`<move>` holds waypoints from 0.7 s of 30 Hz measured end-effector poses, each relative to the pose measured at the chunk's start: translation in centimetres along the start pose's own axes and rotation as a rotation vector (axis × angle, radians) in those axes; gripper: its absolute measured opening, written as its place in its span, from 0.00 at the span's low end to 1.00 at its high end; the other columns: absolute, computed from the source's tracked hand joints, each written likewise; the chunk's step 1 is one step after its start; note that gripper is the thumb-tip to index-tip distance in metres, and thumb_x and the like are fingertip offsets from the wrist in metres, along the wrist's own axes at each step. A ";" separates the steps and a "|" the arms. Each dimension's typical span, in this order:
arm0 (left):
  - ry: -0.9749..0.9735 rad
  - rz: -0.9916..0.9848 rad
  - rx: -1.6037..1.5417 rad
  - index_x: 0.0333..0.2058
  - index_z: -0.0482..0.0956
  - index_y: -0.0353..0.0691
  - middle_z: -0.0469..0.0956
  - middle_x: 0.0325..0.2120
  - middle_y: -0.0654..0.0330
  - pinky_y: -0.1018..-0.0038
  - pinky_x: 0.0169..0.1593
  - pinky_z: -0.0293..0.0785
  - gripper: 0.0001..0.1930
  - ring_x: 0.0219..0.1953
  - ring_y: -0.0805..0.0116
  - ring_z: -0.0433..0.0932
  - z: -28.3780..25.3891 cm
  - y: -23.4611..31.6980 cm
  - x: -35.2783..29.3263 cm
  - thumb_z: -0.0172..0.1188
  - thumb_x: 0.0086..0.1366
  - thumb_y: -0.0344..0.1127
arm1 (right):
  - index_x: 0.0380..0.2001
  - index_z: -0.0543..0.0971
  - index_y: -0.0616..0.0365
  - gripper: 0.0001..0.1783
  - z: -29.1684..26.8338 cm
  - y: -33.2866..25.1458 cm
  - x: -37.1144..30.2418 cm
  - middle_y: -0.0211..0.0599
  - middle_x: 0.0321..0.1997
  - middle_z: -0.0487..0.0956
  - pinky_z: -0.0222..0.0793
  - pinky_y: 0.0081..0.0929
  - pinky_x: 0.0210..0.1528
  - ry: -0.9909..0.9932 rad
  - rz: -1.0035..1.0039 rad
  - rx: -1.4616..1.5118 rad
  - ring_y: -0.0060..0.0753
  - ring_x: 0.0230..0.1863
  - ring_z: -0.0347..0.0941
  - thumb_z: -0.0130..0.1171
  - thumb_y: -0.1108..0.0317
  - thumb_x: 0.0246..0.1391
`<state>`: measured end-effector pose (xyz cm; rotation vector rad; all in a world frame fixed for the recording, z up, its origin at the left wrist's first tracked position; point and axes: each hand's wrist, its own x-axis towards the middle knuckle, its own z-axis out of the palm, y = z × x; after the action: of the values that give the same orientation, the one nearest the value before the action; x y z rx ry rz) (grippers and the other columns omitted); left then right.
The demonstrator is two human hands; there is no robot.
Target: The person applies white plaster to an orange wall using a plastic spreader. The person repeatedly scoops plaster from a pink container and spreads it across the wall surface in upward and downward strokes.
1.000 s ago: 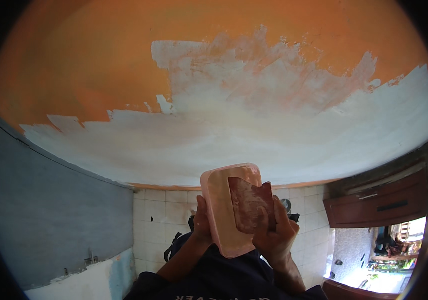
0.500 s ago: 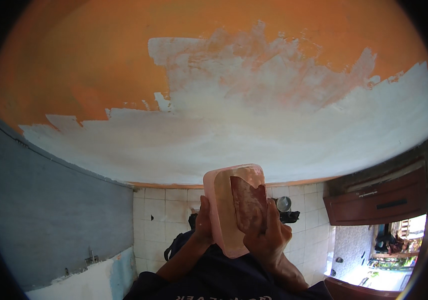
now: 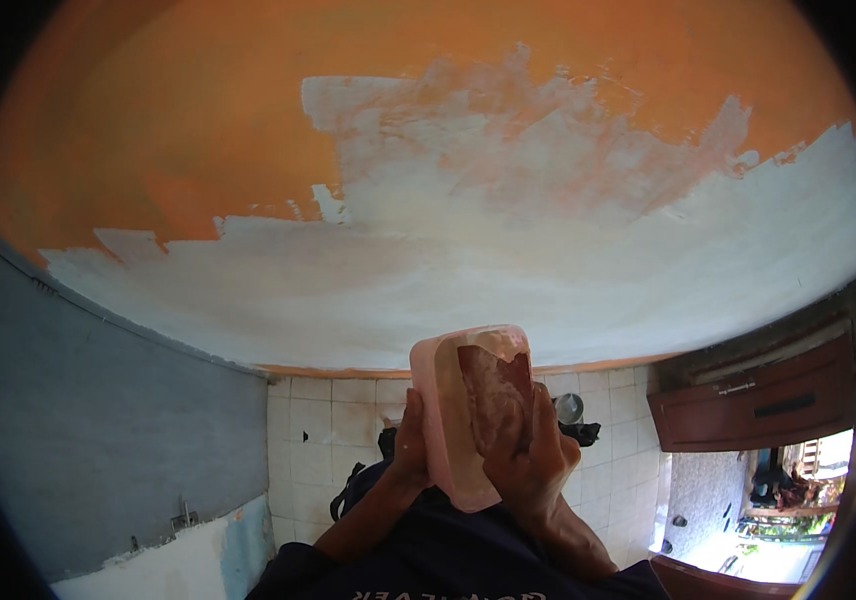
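My left hand [image 3: 411, 440] is closed on the left side of a pink rectangular plastic tub [image 3: 430, 400], which is tilted in front of my body. My right hand [image 3: 536, 462] grips a flat reddish-brown putty spreader [image 3: 493, 388] smeared with pale residue. The spreader lies across the tub's mouth, at its right side. Whether any filler sits beneath the spreader is hidden. Beyond the tub rises an orange wall [image 3: 218, 130], its lower part coated with whitish filler [image 3: 428, 270] that has a ragged upper edge.
A grey door [image 3: 108, 410] stands at the left. White floor tiles [image 3: 308, 410] lie below the wall. A round container [image 3: 568, 408] and a black thing [image 3: 580, 434] rest on the floor right of my hands. At the right, a brown door [image 3: 748, 395] adjoins a bright opening outdoors.
The spreader has shifted slightly up and left over the tub, with my right hand moving along. The tub has tilted a little; my left hand keeps its hold.
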<state>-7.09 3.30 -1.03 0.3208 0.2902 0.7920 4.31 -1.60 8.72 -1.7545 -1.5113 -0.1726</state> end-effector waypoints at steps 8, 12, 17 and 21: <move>0.091 0.032 0.014 0.65 0.53 0.38 0.65 0.59 0.50 0.60 0.61 0.68 0.36 0.59 0.55 0.68 0.0 0.0 0.1 0.33 0.71 0.62 | 0.49 0.71 0.75 0.20 0.2 -0.8 0.8 0.52 0.42 0.81 0.76 0.27 0.22 0.022 0.022 -0.007 0.41 0.26 0.82 0.56 0.76 0.54; 0.040 0.034 0.004 0.65 0.55 0.41 0.64 0.60 0.52 0.58 0.63 0.63 0.35 0.61 0.56 0.65 -0.2 0.1 0.2 0.31 0.71 0.62 | 0.48 0.72 0.75 0.20 0.7 -0.5 0.7 0.54 0.34 0.82 0.76 0.28 0.21 0.077 0.009 0.022 0.42 0.25 0.82 0.57 0.75 0.52; 0.027 0.016 -0.079 0.65 0.54 0.39 0.65 0.59 0.50 0.60 0.61 0.68 0.37 0.60 0.56 0.68 -0.3 -0.2 0.2 0.34 0.70 0.63 | 0.47 0.73 0.75 0.21 0.9 -0.2 0.7 0.53 0.30 0.82 0.76 0.29 0.21 0.105 -0.007 0.005 0.43 0.24 0.82 0.59 0.74 0.51; 0.045 0.006 -0.042 0.65 0.53 0.39 0.65 0.60 0.50 0.59 0.61 0.68 0.37 0.60 0.55 0.67 -0.3 -0.2 0.0 0.34 0.70 0.64 | 0.44 0.74 0.72 0.17 0.6 -0.7 1.0 0.52 0.28 0.81 0.76 0.30 0.24 0.095 0.058 0.025 0.46 0.26 0.82 0.57 0.74 0.52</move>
<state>-7.06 3.25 -1.35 0.2648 0.3142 0.8110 3.74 -0.47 9.15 -1.7438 -1.3873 -0.2045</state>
